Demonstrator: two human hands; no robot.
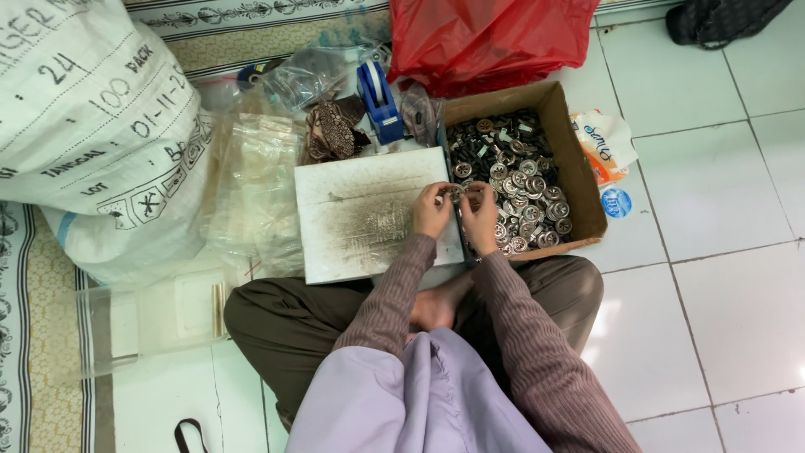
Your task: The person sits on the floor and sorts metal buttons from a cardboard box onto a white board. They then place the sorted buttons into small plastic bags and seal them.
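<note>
White floor tiles (713, 184) lie under me; both my left hand (431, 210) and right hand (481, 216) pinch one small metal piece (458, 195), with the cardboard box (579, 159) of pieces at two o'clock, nearer my right.

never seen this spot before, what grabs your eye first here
The cardboard box heaped with small round metal parts, right of centre. Both hands, left hand and right hand, meet over its near edge, pinching one small piece. A red plastic bag sits behind it.
</note>
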